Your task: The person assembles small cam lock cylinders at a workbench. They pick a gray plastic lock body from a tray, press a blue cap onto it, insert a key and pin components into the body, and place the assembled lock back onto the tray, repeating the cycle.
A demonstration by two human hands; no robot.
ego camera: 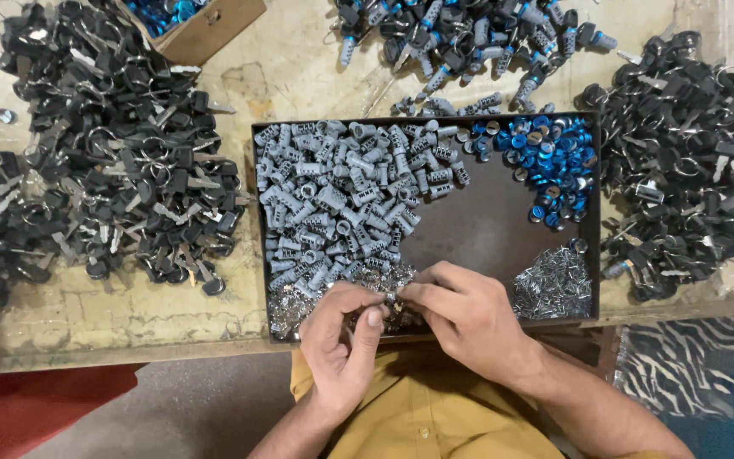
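Both my hands meet over the near edge of a dark metal tray (486,229). My left hand (340,340) and my right hand (462,316) pinch one small metal part (390,298) between their fingertips. Just beyond the fingers lies a heap of grey lock cylinders (341,195) filling the tray's left half. Small shiny metal bits (299,302) lie under my left hand at the tray's near left. What exactly the small part is cannot be made out.
Blue caps (551,161) fill the tray's far right corner and silver clips (554,285) its near right. Black keys are piled on the left (121,144) and right (690,161) of the bench. Assembled locks (469,38) and a cardboard box (206,25) sit at the back.
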